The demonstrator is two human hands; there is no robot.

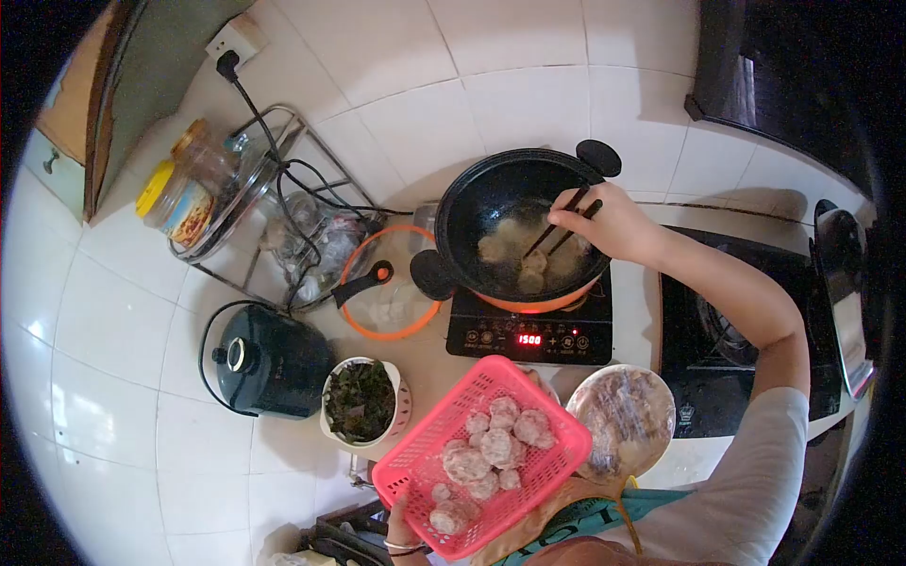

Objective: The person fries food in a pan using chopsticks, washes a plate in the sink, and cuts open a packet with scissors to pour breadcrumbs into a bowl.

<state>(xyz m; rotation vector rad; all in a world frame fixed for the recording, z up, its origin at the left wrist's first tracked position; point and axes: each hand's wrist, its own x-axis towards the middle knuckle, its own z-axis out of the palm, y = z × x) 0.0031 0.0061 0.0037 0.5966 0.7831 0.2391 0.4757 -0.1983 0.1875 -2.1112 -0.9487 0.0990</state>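
Nearest, the left hand (397,522), a pale band at its wrist, is clasped on the edge of a pink, rectangular, perforated plastic basket (566,437); some of its fingers are hidden. To the right of that grip, inside the basket, lie lumpy, whitish coated food pieces (498,447). Beyond the basket, farther to the right of the same grip, sits a round white dish under clear film (669,415). Above and slightly left of the left hand stands a white bowl (405,406) of dark leafy greens (360,401), with a dark green, lidded cooker (274,363) to its left.

Farther off, the right hand (604,224) pinches a pair of slim black chopsticks (541,240). Their tips, set apart, reach down-left of this grip among pale pieces (503,243) in a black-lined pan with an orange outside (462,203); whether they grasp a piece, I cannot tell. Under the pan, below the right hand, a black electric cooktop (491,341) shows "1500" in red. Left of the pan lies an orange-rimmed clear lid (401,307). Farthest, up-left of the right hand, a white wall socket (238,38) holds a black plug (227,64).
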